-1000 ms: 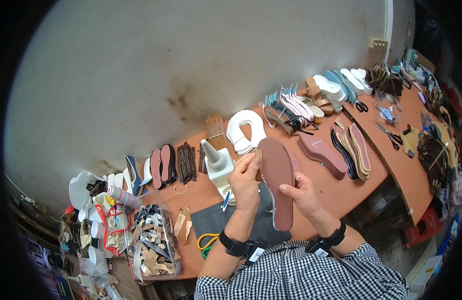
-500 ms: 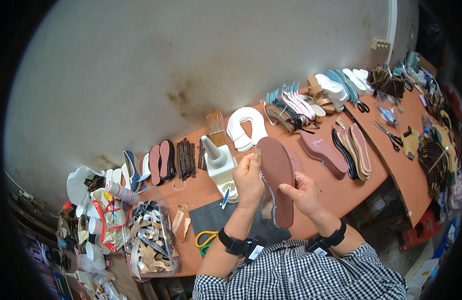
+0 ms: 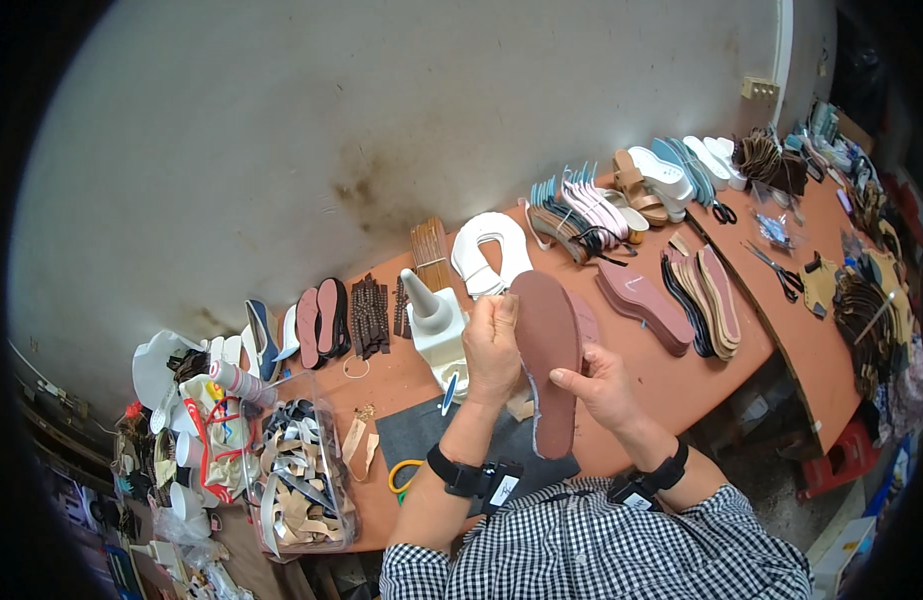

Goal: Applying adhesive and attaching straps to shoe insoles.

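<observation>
I hold a reddish-brown shoe insole upright over the orange workbench. My right hand grips its right edge near the middle. My left hand pinches its left edge near the top, fingers closed on the rim together with a small tan strap piece. A grey mat lies on the bench under my hands. A white glue bottle with a cone tip stands just left of my left hand.
Yellow-handled scissors lie by the mat. A clear bin of straps sits at the left. Stacks of soles, white sole pieces and sandals line the bench. Black scissors lie on the right table.
My left hand has slid slightly down the insole's left edge, and the insole has tilted a little. The right hand keeps its grip.
</observation>
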`<state>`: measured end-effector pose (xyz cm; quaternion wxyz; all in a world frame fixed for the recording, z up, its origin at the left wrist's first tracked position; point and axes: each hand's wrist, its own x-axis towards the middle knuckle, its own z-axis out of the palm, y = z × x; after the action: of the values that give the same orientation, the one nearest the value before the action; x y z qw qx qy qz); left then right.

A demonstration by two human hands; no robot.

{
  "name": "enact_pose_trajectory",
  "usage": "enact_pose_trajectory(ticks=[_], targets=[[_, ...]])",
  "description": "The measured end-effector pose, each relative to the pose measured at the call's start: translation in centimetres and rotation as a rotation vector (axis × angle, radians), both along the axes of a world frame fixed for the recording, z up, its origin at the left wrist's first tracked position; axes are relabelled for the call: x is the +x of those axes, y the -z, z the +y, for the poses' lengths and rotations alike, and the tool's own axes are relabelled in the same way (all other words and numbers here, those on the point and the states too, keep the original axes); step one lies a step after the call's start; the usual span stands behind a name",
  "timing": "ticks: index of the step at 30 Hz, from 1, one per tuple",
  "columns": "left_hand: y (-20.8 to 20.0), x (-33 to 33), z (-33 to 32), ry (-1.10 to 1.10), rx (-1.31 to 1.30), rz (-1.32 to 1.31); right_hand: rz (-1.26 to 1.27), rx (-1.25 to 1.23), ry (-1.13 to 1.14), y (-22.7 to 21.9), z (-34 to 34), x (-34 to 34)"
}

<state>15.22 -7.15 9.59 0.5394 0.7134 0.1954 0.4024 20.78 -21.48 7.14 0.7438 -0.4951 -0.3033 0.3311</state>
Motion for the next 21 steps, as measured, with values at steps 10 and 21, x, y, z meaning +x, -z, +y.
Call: enact_pose_trajectory(ticks=[10,21], targets=[[0.9,0.0,0.7,0.196,-0.245,-0.065,0.226,0.02,-0.11,-1.4,1.2,1.7],[2.5,-1.8,-0.4,0.407,-0.593,-0.134,0.362,0.088,-0.054,-1.4,1.4,2.5]])
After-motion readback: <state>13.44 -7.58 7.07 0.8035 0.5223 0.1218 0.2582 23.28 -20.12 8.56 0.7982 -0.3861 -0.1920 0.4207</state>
